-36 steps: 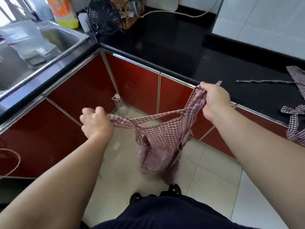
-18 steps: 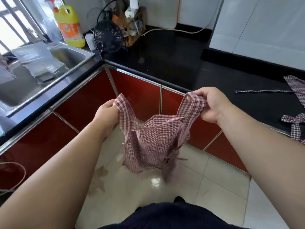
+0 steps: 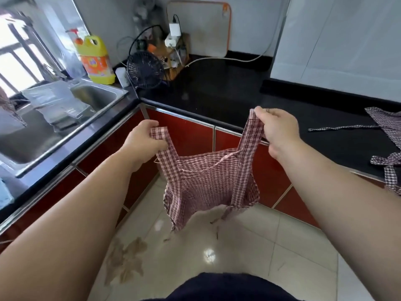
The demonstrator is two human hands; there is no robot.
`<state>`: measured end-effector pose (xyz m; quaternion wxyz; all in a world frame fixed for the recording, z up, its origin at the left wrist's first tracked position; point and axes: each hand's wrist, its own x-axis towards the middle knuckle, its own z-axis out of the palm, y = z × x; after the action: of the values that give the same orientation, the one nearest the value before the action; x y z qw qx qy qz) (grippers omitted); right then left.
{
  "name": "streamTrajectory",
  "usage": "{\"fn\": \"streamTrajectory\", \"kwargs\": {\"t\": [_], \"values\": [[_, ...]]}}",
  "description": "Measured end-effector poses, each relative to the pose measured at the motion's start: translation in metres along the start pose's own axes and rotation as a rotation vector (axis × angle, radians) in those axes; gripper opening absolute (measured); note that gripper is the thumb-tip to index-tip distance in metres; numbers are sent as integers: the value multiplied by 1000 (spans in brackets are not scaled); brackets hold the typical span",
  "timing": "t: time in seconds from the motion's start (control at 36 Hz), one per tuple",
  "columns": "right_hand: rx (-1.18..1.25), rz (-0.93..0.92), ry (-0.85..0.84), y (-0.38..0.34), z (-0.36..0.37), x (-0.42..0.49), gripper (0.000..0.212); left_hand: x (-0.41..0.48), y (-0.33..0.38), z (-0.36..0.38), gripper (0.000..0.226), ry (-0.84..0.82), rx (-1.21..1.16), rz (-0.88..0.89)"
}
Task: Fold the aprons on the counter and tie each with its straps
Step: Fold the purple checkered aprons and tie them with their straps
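Checked apron [image 3: 208, 183] hangs flatter than before; left hand [image 3: 143, 141] and right hand [image 3: 278, 129] each pinch its straps [image 3: 249, 135]; second apron [image 3: 388, 124] cropped at right.

Open counter [image 3: 238, 92] between fan [image 3: 145, 70] at corner and spread apron [image 3: 388, 124] right.

Single wide head view, looking forward-down, close over counter [image 3: 227, 88] corner.
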<state>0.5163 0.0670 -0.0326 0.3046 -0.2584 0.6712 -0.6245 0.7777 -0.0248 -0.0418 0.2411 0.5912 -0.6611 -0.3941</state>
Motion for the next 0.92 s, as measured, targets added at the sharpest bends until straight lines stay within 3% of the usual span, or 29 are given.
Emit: {"fn": "streamTrajectory", "kwargs": {"t": [0.17,0.25,0.39,0.44,0.53,0.58,0.69,0.81,0.92], "values": [[-201,-245,46,0,11,-6,18,8,15,-6,22,311,548,229],[-233,-272,49,-5,13,-1,20,17,19,-13,24,291,767,193],[-381,-377,207,-16,18,12,13,35,40,-17,30,278,863,271],[-293,-354,210,-21,20,19,13,43,47,-14,28,268,644,305],[-270,-387,222,-32,19,33,12,57,67,-1,29,186,-61,194],[-283,-470,260,-39,17,42,10,66,82,6,28,159,-354,147],[-368,-608,226,-51,18,78,32,108,110,19,26,192,-488,304],[-440,-660,141,-61,20,132,49,154,137,47,25,142,-614,285],[-490,-639,106,-73,19,199,54,203,169,76,26,295,-361,361]]}}
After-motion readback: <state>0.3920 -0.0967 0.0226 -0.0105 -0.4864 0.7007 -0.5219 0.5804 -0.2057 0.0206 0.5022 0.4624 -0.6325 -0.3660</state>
